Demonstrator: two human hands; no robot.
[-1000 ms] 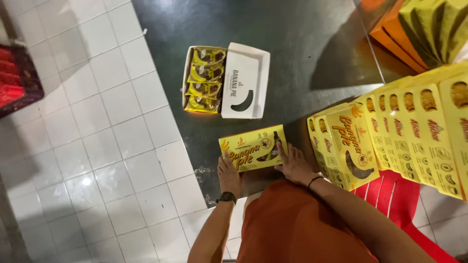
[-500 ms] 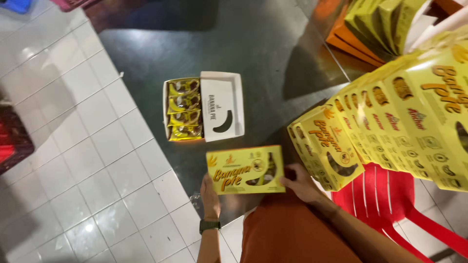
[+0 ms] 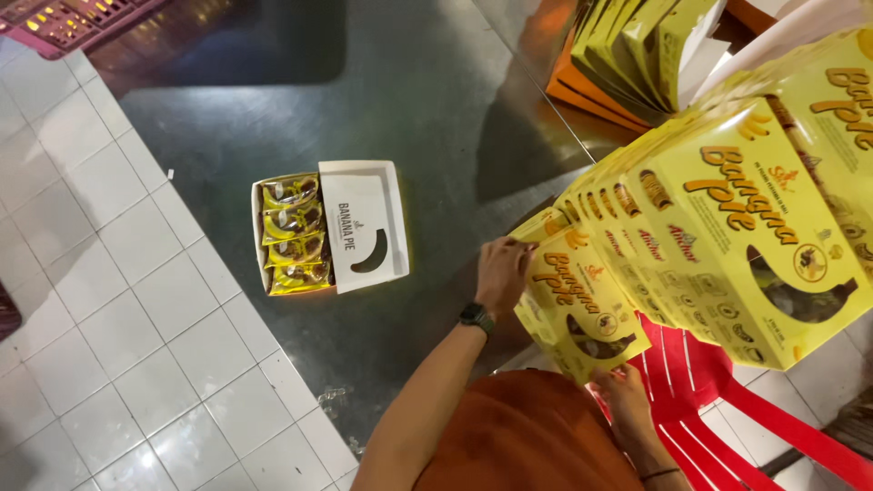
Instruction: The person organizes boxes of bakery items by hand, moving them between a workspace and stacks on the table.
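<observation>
i see my left hand (image 3: 505, 268) gripping the top edge of a yellow carton (image 3: 582, 305), my right hand (image 3: 623, 391) cupping its lower corner, standing it against the row of yellow cartons (image 3: 727, 218) at the steel table's (image 3: 436, 109) right edge. an open white box of wrapped pies (image 3: 327, 227) lies well apart, bare steel around it.

**Boxes along the bench's right side, an open one to the left**

On the dark metal bench (image 3: 436, 118) an open white cardboard box (image 3: 364, 225) lies left of centre, wrapped pies (image 3: 293, 235) in a column inside its left half. To the right runs a leaning row of yellow cardboard pie boxes (image 3: 727, 218). The nearest box (image 3: 582, 305) sits at the row's near end, left hand (image 3: 505, 271) on its upper corner, right hand (image 3: 623, 389) beneath it. A red plastic chair (image 3: 718, 400) stands below the row. Beyond, more flat yellow cartons (image 3: 637, 41) rest on an orange stack (image 3: 582, 91).
</observation>
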